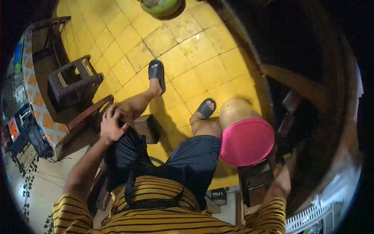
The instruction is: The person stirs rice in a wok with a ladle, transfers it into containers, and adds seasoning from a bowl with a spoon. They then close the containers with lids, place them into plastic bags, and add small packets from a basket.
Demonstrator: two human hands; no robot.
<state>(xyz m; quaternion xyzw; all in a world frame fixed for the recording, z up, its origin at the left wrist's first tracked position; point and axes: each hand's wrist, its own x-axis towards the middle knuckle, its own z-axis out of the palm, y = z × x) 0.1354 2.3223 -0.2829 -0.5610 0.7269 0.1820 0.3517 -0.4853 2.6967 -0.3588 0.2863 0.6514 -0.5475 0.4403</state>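
Observation:
My left hand (113, 124) rests on my left knee, at the edge of my dark shorts (124, 146), with its fingers spread and nothing in them. My right forearm (281, 183) reaches into shadow at the right; the fingers there are too dark and blurred to make out. Just left of that arm is a bright pink round disc (247, 141), with a tan rounded thing (235, 111) showing behind it. Whether my right hand touches the disc cannot be seen.
Yellow tiles (171, 54) cover the floor under my sandals (156, 72). A dark woven-pattern stool (74, 80) stands at the left by a tiled counter (37, 97). A round green object (161, 7) sits at the top. A wooden box (146, 128) is between my legs.

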